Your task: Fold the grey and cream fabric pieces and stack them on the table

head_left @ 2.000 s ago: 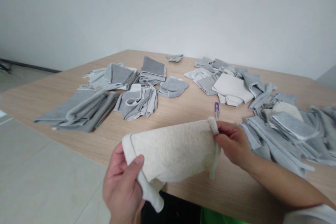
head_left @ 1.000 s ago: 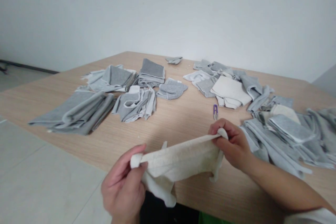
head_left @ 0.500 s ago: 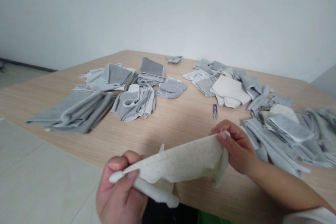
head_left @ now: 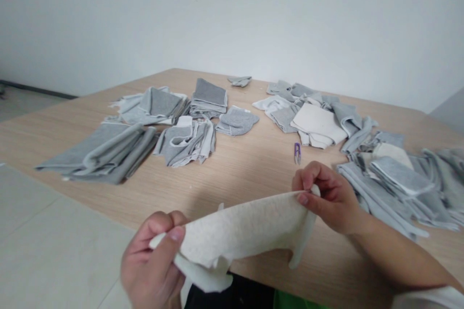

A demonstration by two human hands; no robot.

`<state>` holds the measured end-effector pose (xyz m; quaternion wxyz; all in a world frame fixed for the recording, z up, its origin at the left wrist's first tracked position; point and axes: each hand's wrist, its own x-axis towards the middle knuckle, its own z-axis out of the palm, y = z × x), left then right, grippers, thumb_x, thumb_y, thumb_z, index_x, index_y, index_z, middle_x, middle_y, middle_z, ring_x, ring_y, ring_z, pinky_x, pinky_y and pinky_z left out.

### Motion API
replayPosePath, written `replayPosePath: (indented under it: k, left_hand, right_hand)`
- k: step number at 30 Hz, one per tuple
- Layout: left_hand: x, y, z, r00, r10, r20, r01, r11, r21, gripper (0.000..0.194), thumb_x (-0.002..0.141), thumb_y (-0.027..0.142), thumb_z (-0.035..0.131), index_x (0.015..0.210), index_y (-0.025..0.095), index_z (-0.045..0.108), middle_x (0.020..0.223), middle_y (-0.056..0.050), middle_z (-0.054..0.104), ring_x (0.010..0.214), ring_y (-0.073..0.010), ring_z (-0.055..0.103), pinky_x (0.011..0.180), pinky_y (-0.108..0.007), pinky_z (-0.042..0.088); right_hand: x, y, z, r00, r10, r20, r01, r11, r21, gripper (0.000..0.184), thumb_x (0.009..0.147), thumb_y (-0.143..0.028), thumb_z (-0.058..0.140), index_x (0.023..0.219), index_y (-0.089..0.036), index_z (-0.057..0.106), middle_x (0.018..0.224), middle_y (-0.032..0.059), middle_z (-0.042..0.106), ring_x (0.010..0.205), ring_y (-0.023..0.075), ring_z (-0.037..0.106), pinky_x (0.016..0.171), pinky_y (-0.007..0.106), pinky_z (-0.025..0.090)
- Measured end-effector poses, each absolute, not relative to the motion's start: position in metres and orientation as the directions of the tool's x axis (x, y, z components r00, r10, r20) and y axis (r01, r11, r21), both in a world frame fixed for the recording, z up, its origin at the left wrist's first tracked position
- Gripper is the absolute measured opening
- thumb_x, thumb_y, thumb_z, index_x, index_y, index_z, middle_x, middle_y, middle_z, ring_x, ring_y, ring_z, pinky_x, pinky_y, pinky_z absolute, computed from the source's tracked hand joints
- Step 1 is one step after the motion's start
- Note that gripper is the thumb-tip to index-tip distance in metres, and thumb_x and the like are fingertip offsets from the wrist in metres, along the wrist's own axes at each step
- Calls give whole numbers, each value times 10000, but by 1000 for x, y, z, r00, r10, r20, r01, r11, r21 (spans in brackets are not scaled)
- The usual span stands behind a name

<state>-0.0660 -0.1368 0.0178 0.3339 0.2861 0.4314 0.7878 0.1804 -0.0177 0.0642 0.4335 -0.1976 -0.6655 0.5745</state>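
Observation:
A pale cream piece of fabric (head_left: pixel 246 229) is stretched between my two hands above the front edge of the table. My left hand (head_left: pixel 154 256) pinches its left end between thumb and fingers, with a loose fold drooping below. At the other end, my right hand (head_left: pixel 328 198) grips the upper corner, and a flap hangs down beneath it. The top edge runs fairly straight, rising a little toward the right. Purple thread snips (head_left: pixel 297 153) lie on the table just beyond my right hand.
Folded grey cloths (head_left: pixel 97 154) lie on the left of the wooden table (head_left: pixel 246 169), near grey stacks (head_left: pixel 208 99) and a heap of cut pieces (head_left: pixel 186 142). Loose grey and cream pieces (head_left: pixel 319 123) spread along the right, with more grey fabric (head_left: pixel 398 183) near my right arm. A wall stands behind.
My left hand has moved slightly left and its thumb now lies over the fabric's edge. The fabric is pulled wider, showing more of its face. My right hand has shifted slightly.

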Motion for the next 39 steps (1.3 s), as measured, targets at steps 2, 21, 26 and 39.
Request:
replayPosePath:
  k: [2, 21, 26, 39]
  left_hand:
    - [-74, -141, 14, -492, 853, 174, -300, -353, 886, 261, 699, 216, 712, 607, 200, 468, 523, 41, 441, 437, -92, 417, 384, -206, 327]
    - [-85, -142, 22, -402, 881, 250, -416, -419, 807, 145, 692, 287, 685, 677, 214, 561, 513, 22, 461, 455, -138, 462, 393, -245, 429]
    - [-90, -144, 15, -364, 885, 290, -392, -428, 814, 85, 723, 237, 643, 706, 211, 564, 540, 13, 457, 496, -143, 455, 423, -253, 424]
    - [-96, -139, 6, -320, 885, 337, -341, -440, 831, 33, 712, 218, 623, 717, 199, 596, 594, -13, 477, 579, -158, 477, 501, -276, 427]
  right_hand:
    - [184, -13, 65, -572, 731, 371, -243, 281, -928, 202, 820, -185, 686, 812, -222, 487, 697, -32, 493, 600, 108, 434, 522, 228, 342]
    - [197, 6, 63, -723, 573, 385, -238, 317, -918, 117, 891, -212, 591, 882, -225, 475, 744, -9, 490, 603, 103, 401, 511, 221, 294]
    - [203, 12, 61, -701, 581, 413, -191, 406, -894, 40, 902, -236, 568, 927, -224, 539, 765, 18, 518, 643, 135, 445, 551, 260, 323]
    - [200, 17, 66, -607, 634, 478, -180, 476, -861, 67, 889, -269, 595, 862, -216, 562, 730, 16, 524, 645, 140, 460, 560, 265, 341]
